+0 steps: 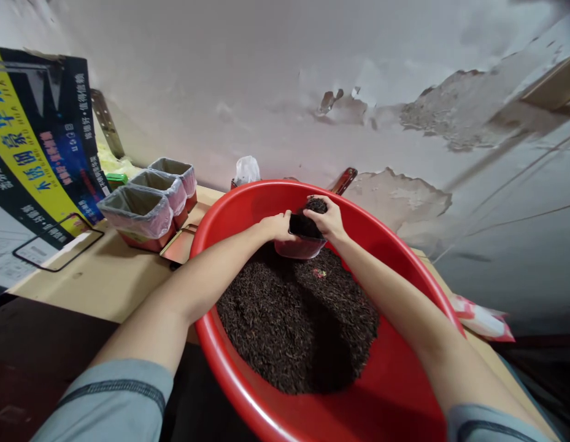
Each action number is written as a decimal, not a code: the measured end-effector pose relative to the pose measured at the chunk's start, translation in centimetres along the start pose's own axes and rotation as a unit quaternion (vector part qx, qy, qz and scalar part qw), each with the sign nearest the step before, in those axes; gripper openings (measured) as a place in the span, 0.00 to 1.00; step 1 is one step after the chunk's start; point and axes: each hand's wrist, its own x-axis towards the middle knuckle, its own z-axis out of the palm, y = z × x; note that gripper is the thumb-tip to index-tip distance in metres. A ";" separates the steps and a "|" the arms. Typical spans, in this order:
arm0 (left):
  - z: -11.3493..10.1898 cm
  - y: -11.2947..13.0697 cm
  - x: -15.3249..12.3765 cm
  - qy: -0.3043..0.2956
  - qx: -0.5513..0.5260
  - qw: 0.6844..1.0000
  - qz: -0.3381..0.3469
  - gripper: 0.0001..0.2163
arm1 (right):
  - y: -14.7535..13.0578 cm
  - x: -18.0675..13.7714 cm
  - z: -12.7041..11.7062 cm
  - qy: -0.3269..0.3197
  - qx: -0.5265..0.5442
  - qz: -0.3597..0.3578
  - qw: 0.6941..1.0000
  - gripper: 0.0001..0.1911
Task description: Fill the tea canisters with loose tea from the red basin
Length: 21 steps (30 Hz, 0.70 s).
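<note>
A large red plastic basin (404,380) holds a heap of dark loose tea leaves (285,319). Near the basin's far side, a small box lined with clear plastic (299,249) is tilted over the heap. My left hand (280,226) grips this box at its left edge, thumb on the rim. Curled over the box's right side, my right hand (331,219) holds a clump of the tea leaves at the opening. Dark leaves show inside the box; its far side is hidden. A small red and white bit (319,273) lies on the heap.
Three red boxes with clear liners (142,215) stand on the wooden table (77,282) at left, beside a reddish flat tray (178,244). A printed carton (40,153) and black wire handle (59,242) are further left. A red-white packet (482,318) lies at right; the peeling wall is behind.
</note>
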 end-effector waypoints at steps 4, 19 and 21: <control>0.0 0.0 0.0 -0.005 -0.009 1.000 0.000 0.45 | 0.2 -0.8 0.4 0.008 0.031 -0.013 0.999 0.25; -0.2 0.3 -0.3 -0.001 -0.012 1.000 0.004 0.42 | -0.3 0.8 -2.1 -0.279 -0.195 -0.066 0.938 0.12; 0.1 0.2 -0.1 0.006 -0.012 1.000 0.005 0.42 | -0.5 1.3 -1.5 -0.376 -0.279 -0.040 0.882 0.15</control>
